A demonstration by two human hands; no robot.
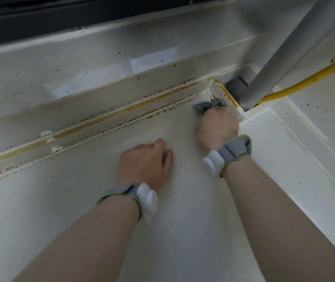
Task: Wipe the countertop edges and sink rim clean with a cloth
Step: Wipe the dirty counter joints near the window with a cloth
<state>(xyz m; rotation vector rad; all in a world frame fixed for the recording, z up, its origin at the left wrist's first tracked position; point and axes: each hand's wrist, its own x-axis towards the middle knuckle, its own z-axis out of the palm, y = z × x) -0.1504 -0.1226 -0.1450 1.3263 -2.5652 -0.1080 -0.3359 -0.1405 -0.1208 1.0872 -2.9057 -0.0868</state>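
Observation:
A white countertop (193, 200) runs back to a raised ledge (105, 110) stained with brown streaks and dark specks. My right hand (216, 129) grips a bunched grey-blue cloth (204, 106) and presses it into the back right corner, where the ledge meets a short stained upstand (226, 96). Most of the cloth is hidden under my fist. My left hand (145, 163) rests on the countertop to the left of it, fingers curled under and holding nothing. Both wrists wear grey straps with white pods.
A grey pipe (284, 55) slants down into the corner just right of the cloth. A yellow hose (309, 78) runs off to the right behind it. A lower white surface (297, 159) lies right of the countertop edge. A dark window frame (60, 19) sits at top.

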